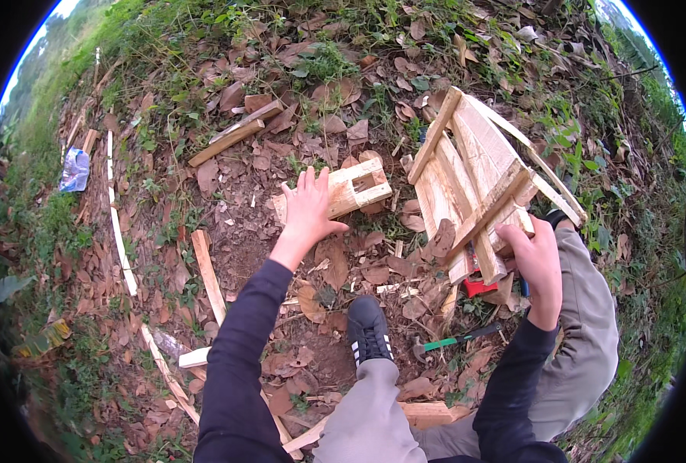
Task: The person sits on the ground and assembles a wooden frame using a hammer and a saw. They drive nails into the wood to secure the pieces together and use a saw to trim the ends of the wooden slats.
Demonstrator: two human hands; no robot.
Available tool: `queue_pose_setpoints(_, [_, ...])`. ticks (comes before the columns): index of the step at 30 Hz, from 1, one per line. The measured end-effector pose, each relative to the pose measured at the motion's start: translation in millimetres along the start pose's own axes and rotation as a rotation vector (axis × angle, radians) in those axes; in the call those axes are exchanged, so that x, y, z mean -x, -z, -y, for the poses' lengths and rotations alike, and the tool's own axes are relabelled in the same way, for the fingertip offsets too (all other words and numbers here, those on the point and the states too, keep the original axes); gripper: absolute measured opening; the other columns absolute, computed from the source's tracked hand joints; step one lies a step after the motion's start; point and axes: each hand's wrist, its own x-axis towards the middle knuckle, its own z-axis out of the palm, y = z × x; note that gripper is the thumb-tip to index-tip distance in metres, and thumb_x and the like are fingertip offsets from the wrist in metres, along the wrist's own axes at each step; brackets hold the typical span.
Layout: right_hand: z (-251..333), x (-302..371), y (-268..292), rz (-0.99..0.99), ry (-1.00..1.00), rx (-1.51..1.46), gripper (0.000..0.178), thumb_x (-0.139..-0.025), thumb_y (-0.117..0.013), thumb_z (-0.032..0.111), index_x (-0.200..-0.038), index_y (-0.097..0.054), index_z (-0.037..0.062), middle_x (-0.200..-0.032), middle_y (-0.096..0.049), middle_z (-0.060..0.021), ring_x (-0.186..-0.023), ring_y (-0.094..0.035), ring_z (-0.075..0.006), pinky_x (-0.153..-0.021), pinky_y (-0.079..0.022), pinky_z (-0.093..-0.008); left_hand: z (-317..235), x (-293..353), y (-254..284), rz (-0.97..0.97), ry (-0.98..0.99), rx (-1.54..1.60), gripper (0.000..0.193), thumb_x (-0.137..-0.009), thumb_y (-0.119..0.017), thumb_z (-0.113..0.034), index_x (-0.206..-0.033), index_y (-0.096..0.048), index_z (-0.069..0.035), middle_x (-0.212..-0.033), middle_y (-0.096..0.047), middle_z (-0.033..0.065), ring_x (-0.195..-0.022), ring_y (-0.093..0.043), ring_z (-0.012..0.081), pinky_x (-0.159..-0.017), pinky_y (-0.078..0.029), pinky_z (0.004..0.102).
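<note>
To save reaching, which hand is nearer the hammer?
Right. Your right hand, on the wooden frame, is beyond the hammer, to its right; your left hand, on the slotted board, is farther off, beyond and left of it.

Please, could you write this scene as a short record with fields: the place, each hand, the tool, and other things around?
Place: outdoors, on ground with dry leaves and green plants
Left hand: fingers spread, palm down on a wooden piece with a rectangular opening
Right hand: gripping the near end of a wooden frame
Tool: hammer with green and black handle, lying right of the black shoe
Partly hidden: red object by the frame's near end
Far left: crumpled clear plastic
</note>
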Motion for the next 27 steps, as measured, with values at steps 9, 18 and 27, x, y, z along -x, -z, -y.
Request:
queue_pose_setpoints(9, [101,-3,-119,0.082,0.373,0.494,0.054,-0.088,-0.072,0.045,-0.082,-0.069,-0.0086,-0.073,-0.067,-0.0283,-0.066,-0.070,-0.0369,-0.062,-0.054,-0.0392,-131,75,69,-0.283,0.080,1.062,0.100,-0.081,-0.081,-0.035,-0.153,-0.022,0.003,-0.141,-0.049,0.0283,-0.126,-0.053,0.0457,-0.100,-0.049,0.0483])
queue_pose_setpoints(18, [-29,-88,-130,0.107,0.306,0.386,0.057,-0.090,-0.068,0.050,-0.097,-0.072,-0.0067,-0.084,-0.073,-0.0210,-0.076,-0.073,-0.0267,-0.073,-0.056,-0.0373,-22,52,10,-0.471,0.348,1.352,0.031,-0.089,-0.069,-0.002,-0.119,-0.065,0.007,-0.112,-0.072,0.0132,-0.103,-0.070,0.0197,-0.089,-0.055,0.0324])
queue_pose_setpoints(27, [-114,-77,-203,0.600,-0.054,-0.383,0.046,-0.100,-0.058,0.023,-0.137,-0.052,-0.0029,-0.119,-0.067,-0.0180,-0.073,-0.069,-0.0181,-0.047,-0.051,-0.0289,0,56,-47,-0.398,0.369,1.584,0.034,-0.094,-0.068,-0.006,-0.125,-0.060,0.005,-0.122,-0.068,0.0095,-0.105,-0.067,0.0167,-0.092,-0.053,0.0318])
